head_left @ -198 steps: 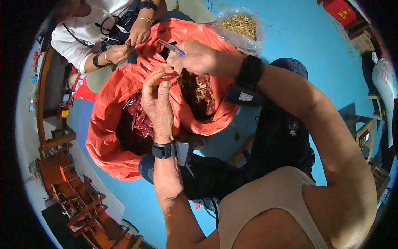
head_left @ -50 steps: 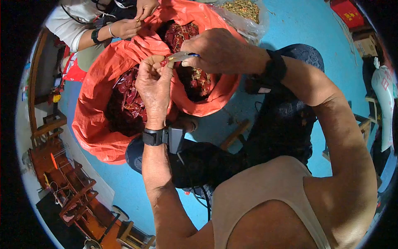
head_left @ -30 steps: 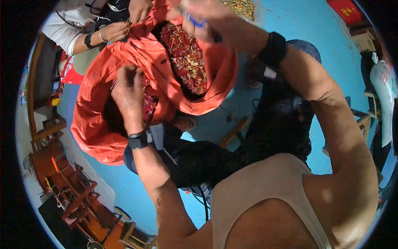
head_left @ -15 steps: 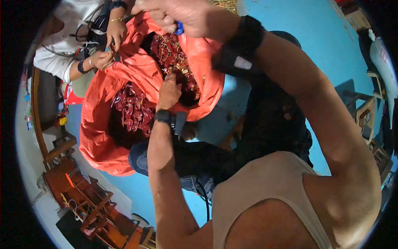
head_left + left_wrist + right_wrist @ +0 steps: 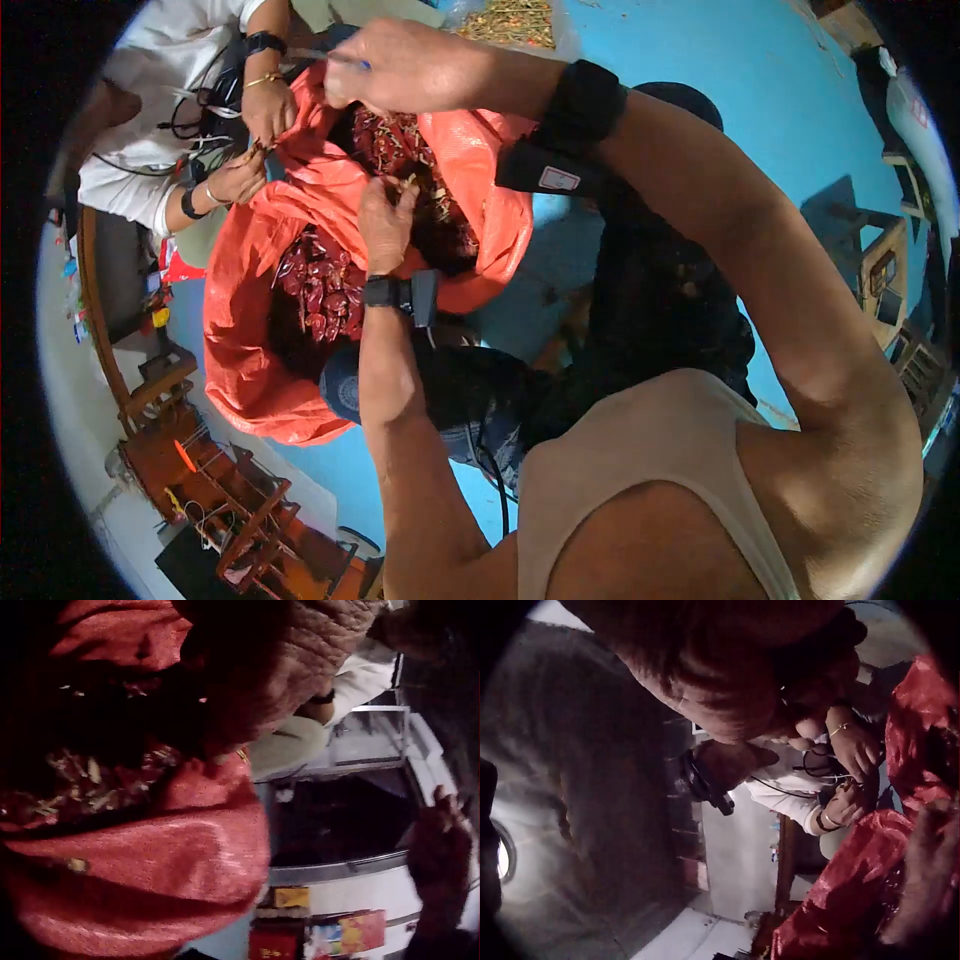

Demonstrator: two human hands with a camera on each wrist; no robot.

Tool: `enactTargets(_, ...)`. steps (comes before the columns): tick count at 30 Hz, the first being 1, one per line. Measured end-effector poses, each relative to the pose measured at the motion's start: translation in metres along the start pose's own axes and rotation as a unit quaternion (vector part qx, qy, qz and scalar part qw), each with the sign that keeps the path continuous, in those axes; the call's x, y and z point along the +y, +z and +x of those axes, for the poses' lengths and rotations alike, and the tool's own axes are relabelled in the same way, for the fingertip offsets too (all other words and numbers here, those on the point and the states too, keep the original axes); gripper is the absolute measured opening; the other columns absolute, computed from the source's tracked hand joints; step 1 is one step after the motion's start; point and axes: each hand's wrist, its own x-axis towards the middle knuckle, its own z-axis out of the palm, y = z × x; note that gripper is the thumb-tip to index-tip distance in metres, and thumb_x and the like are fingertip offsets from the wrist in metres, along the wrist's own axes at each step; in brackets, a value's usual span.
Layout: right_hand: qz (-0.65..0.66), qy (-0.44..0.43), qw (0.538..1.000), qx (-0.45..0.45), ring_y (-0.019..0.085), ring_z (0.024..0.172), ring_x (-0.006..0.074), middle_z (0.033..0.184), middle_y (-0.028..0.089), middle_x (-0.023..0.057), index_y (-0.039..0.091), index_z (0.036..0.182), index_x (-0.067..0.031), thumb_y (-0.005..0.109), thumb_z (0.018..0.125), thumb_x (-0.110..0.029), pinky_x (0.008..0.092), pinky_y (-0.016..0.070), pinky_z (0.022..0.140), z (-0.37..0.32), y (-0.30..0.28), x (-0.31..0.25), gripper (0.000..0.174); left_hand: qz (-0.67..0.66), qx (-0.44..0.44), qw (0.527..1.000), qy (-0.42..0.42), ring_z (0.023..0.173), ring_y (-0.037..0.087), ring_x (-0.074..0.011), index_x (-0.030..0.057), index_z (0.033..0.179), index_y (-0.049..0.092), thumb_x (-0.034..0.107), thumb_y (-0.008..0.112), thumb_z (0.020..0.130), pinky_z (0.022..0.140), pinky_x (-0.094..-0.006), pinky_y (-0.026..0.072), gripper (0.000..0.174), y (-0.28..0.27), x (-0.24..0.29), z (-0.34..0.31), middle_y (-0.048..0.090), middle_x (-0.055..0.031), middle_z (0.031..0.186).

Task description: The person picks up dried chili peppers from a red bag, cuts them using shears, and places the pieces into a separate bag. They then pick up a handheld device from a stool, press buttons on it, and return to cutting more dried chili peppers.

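My left hand [image 5: 384,228] is over the right-hand red sack [image 5: 505,200], its fingertips pinching a dried chili [image 5: 408,182], of which little more than a pale stem end shows. Fingers largely hide the rest. In the left wrist view the back of that hand fills the top, dark. Higher up, beyond the sack's far rim, my right hand [image 5: 410,68] grips scissors [image 5: 335,57] with a blue handle, blade pointing left. Dried red chilies [image 5: 320,290] fill the left-hand sack [image 5: 240,320]; chilies with pale stem bits [image 5: 440,205] lie in the right-hand one.
Across the sacks another person [image 5: 170,150] works with both hands [image 5: 250,165] close together. A clear bag of cut stems [image 5: 510,22] stands on the blue floor [image 5: 680,40] behind. A wooden rack [image 5: 240,500] is at lower left, a wooden stool [image 5: 885,265] at right.
My left hand let a piece go over the left-hand sack, dipped into the right-hand sack and came up slightly with another chili. My right hand swung up and left, keeping the scissors.
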Motion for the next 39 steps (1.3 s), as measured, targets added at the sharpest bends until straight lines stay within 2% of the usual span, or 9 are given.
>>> enactTargets(2,-0.162,-0.106,0.981,-0.032,0.050,0.050,0.0192,0.055,0.053,0.0087,0.060,0.076,-0.0022,0.048,0.080,-0.027,0.0327,0.0413,0.051,-0.004,0.007,0.005,0.028,-0.166,0.041,0.985,-0.029,0.073,0.049,-0.0093,0.0020,0.086,0.052,0.008,0.065,0.076,0.067,-0.0237,0.0424,0.017,-0.035,0.058,0.004,0.053,-0.0025,0.076)
enactTargets(8,-0.152,-0.045,0.974,-0.160,0.054,0.055,0.0230,0.059,0.055,0.0108,0.057,0.073,-0.0015,0.059,0.073,-0.021,0.0349,0.0416,0.053,-0.022,0.031,-0.002,0.019,-0.260,0.102,0.960,-0.014,0.075,0.049,-0.0094,0.0021,0.094,0.049,0.004,0.062,0.079,0.069,-0.0224,0.0430,0.020,-0.085,0.102,-0.015,0.053,-0.0020,0.084)
enactTargets(15,-0.073,-0.205,0.961,-0.172,0.041,0.050,0.0203,0.056,0.044,0.0122,0.051,0.069,0.0008,0.056,0.082,-0.026,0.0350,0.0347,0.051,-0.023,0.053,-0.001,0.030,-0.229,0.053,0.972,0.019,0.088,0.052,-0.0146,-0.0004,0.104,0.047,0.010,0.059,0.082,0.078,-0.0270,0.0429,0.027,-0.103,0.095,-0.031,0.055,-0.0094,0.095)
enactTargets(22,-0.009,-0.245,0.944,-0.220,0.039,0.048,0.0163,0.051,0.042,0.0093,0.049,0.063,0.0003,0.053,0.085,-0.029,0.0334,0.0328,0.048,-0.022,0.068,-0.012,0.037,-0.182,0.066,0.980,0.050,0.091,0.051,-0.0193,0.0000,0.111,0.044,0.016,0.057,0.083,0.080,-0.0305,0.0417,0.034,-0.123,0.098,-0.042,0.052,-0.0106,0.098)
enactTargets(24,0.012,-0.101,0.957,-0.270,0.037,0.046,0.0119,0.048,0.039,0.0056,0.048,0.058,-0.0002,0.052,0.085,-0.033,0.0311,0.0315,0.045,-0.024,0.066,-0.021,0.042,-0.202,0.058,0.976,0.049,0.094,0.049,-0.0194,0.0001,0.111,0.044,0.017,0.056,0.084,0.083,-0.0312,0.0399,0.035,-0.124,0.098,-0.044,0.051,-0.0114,0.101)
enactTargets(28,-0.007,-0.076,0.957,-0.279,0.035,0.045,0.0089,0.047,0.036,0.0021,0.048,0.056,-0.0006,0.054,0.084,-0.034,0.0285,0.0306,0.044,-0.023,0.069,-0.023,0.044,-0.208,0.046,0.976,0.044,0.095,0.048,-0.0199,0.0003,0.111,0.044,0.016,0.057,0.083,0.086,-0.0319,0.0374,0.034,-0.128,0.099,-0.046,0.050,-0.0120,0.102)
enactTargets(31,0.061,-0.070,0.960,-0.263,0.041,0.043,0.0157,0.045,0.041,0.0094,0.053,0.056,-0.0002,0.052,0.081,-0.042,0.0341,0.0328,0.044,-0.022,0.074,-0.020,0.049,-0.197,0.047,0.978,0.056,0.095,0.047,-0.0191,0.0004,0.109,0.044,0.016,0.057,0.083,0.086,-0.0311,0.0373,0.033,-0.128,0.100,-0.047,0.049,-0.0114,0.102)
enactTargets(37,0.079,-0.117,0.965,-0.221,0.041,0.048,0.0092,0.052,0.045,0.0019,0.053,0.061,-0.0009,0.054,0.084,-0.029,0.0274,0.0328,0.045,-0.017,0.078,-0.024,0.036,-0.268,0.036,0.962,-0.019,0.083,0.050,-0.0143,0.0017,0.105,0.048,0.021,0.053,0.086,0.075,-0.0258,0.0417,0.027,-0.133,0.106,-0.048,0.054,-0.0062,0.090)
enactTargets(39,0.204,0.008,0.955,-0.218,0.036,0.047,0.0059,0.052,0.041,-0.0010,0.050,0.062,-0.0038,0.054,0.085,-0.025,0.0235,0.0284,0.044,-0.024,0.081,-0.036,0.031,-0.274,0.033,0.961,-0.016,0.075,0.050,-0.0117,0.0029,0.103,0.049,0.029,0.047,0.090,0.066,-0.0246,0.0429,0.029,-0.132,0.101,-0.048,0.055,-0.0031,0.082)
